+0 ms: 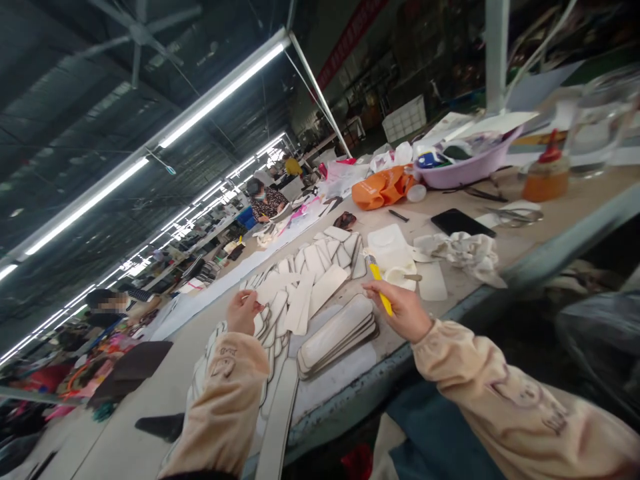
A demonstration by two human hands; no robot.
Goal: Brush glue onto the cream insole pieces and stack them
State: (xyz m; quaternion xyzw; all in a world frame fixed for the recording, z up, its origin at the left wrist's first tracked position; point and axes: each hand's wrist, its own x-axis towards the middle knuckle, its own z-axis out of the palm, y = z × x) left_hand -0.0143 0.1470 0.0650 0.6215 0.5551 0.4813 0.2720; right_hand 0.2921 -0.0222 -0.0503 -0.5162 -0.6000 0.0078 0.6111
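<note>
My right hand (400,308) is closed around a yellow-handled brush (376,279) whose tip points up toward a small white dish (400,277). It hovers just right of a stack of long white sole-shaped pieces (337,333) at the table's near edge. My left hand (243,310) is curled, its fingers gripping the edge of a white piece (273,313) in an overlapping row. More white pieces (320,270) are fanned out behind the stack.
A crumpled white rag (467,252), a black phone (461,222), an orange bag (383,188), a lilac basin (465,170) and a red-capped bottle (547,177) lie at the right. Other people sit working farther along the long table (150,400). A dark piece (163,427) lies near left.
</note>
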